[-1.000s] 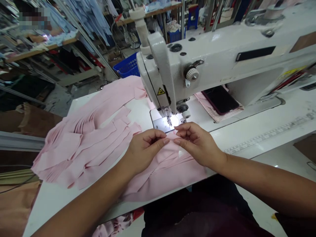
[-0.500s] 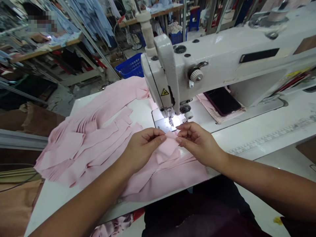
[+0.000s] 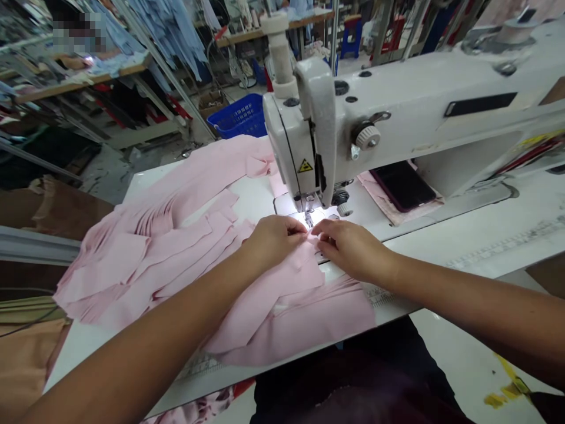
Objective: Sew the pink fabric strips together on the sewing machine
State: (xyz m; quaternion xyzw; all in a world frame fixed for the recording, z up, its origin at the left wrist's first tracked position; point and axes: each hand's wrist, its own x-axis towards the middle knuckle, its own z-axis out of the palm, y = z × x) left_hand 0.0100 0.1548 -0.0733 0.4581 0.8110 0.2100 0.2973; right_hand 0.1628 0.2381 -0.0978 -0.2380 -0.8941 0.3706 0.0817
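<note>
Both hands meet just in front of the needle of a white sewing machine (image 3: 304, 135), whose lamp lights the spot. My left hand (image 3: 276, 240) pinches the edge of a pink fabric piece (image 3: 304, 262) between thumb and fingers. From the right, my right hand (image 3: 353, 247) pinches the same edge, its fingertips close to the presser foot (image 3: 309, 219). The piece hangs from the fingers toward the table edge, over a folded pink cloth (image 3: 309, 330). Whether the edge lies under the foot is hidden by the fingers.
A fanned stack of pink fabric pieces (image 3: 145, 235) covers the table's left side. A dark phone (image 3: 404, 185) lies on pink cloth under the machine arm. Behind the table stands a blue basket (image 3: 241, 118). A person sits at another table in the background.
Both hands have moved forward to the needle, carrying the pink piece's edge with them. The hands have come closer together. The view has shifted slightly.
</note>
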